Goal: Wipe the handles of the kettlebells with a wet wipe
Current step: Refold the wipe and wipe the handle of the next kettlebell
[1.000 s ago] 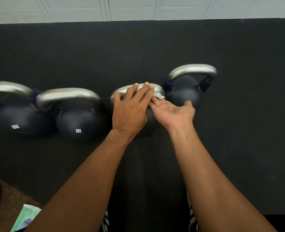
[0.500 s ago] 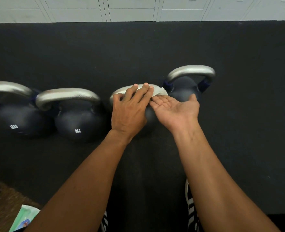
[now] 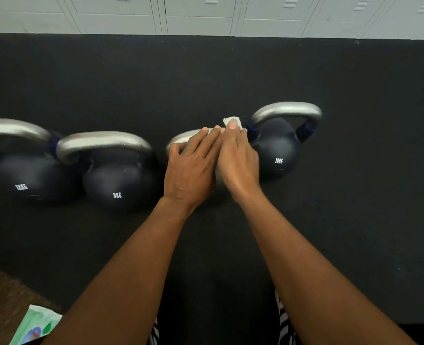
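Observation:
Several dark kettlebells with silver handles stand in a row on the black floor. The third one's handle (image 3: pixel 184 138) lies under both my hands, its body mostly hidden. My left hand (image 3: pixel 189 168) rests palm down on that handle, fingers together. My right hand (image 3: pixel 237 158) is palm down beside it, its fingers pressing a white wet wipe (image 3: pixel 233 121) onto the handle's right end; a corner of the wipe sticks out past the fingertips. To the right stands a 12 kg kettlebell (image 3: pixel 278 150), to the left an 8 kg kettlebell (image 3: pixel 116 175) and another 12 kg kettlebell (image 3: pixel 24 175).
White lockers (image 3: pixel 206 13) line the far edge of the black mat (image 3: pixel 230 70). A green wet-wipe pack (image 3: pixel 35 328) lies at the bottom left on a brown surface. Striped clothing (image 3: pixel 284 322) shows between my forearms.
My right hand has turned over from palm up to palm down and now covers the wipe on the handle's right end. The left hand has stayed on the handle.

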`<act>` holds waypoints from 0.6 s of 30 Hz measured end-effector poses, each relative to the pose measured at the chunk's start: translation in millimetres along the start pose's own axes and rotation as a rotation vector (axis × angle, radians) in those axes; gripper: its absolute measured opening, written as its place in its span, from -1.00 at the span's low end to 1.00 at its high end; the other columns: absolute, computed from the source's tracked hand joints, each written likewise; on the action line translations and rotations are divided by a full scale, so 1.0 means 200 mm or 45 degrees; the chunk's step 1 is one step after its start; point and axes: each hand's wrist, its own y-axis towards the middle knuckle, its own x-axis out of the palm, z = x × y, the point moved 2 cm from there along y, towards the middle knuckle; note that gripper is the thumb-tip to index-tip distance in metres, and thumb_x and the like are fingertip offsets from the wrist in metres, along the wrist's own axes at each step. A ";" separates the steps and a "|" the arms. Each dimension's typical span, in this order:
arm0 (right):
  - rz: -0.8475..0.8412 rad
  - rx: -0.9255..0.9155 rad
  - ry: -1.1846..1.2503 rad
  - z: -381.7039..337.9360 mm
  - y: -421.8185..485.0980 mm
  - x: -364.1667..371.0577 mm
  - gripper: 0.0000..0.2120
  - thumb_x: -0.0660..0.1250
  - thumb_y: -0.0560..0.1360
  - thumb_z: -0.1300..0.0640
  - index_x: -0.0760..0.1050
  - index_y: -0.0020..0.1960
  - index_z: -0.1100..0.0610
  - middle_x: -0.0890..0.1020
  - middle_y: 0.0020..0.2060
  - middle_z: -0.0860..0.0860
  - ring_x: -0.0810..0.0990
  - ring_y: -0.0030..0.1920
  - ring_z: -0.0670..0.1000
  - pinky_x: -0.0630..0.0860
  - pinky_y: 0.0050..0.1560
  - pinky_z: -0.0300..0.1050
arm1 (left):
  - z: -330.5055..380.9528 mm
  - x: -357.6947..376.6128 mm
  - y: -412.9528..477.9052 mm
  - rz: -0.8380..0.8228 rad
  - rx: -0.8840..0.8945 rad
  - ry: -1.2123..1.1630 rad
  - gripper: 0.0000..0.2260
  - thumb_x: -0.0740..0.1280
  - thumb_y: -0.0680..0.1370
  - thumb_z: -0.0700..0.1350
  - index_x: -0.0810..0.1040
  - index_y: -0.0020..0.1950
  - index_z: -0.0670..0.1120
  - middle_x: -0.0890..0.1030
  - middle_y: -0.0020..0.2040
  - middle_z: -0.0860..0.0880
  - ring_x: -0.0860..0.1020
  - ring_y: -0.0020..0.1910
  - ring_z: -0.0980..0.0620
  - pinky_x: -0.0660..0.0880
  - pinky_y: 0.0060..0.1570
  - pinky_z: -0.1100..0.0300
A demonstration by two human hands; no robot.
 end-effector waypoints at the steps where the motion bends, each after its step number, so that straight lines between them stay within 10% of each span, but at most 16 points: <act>1: -0.012 -0.038 -0.067 0.01 0.04 -0.01 -0.48 -0.15 0.72 -0.11 0.38 0.48 0.07 0.40 0.49 0.07 0.31 0.50 0.10 0.19 0.38 -0.08 | 0.00 0.01 0.00 0.000 -0.010 0.011 -0.47 0.36 0.57 -0.02 0.41 0.54 -0.08 0.45 0.52 -0.01 0.42 0.48 -0.05 0.37 0.09 -0.03; 11: -0.605 -0.056 -0.300 -0.02 0.50 -0.20 -0.30 -0.09 0.65 -0.31 0.76 -0.11 -0.03 0.75 -0.10 -0.10 0.65 0.06 -0.11 0.43 0.38 0.03 | 0.01 0.00 0.00 -0.043 -0.008 0.065 -0.43 0.13 0.52 -0.20 0.39 0.55 -0.03 0.43 0.53 0.04 0.42 0.48 0.00 0.37 0.06 -0.06; 18: -0.383 -0.230 -0.431 0.07 0.31 -0.30 -0.40 -0.10 0.64 -0.32 0.64 0.24 -0.10 0.63 0.28 0.00 0.49 0.38 0.05 0.30 0.46 0.04 | 0.01 -0.01 0.01 -0.063 -0.036 0.010 -0.44 0.12 0.52 -0.20 0.41 0.54 -0.04 0.45 0.52 0.04 0.43 0.47 0.01 0.34 0.05 -0.02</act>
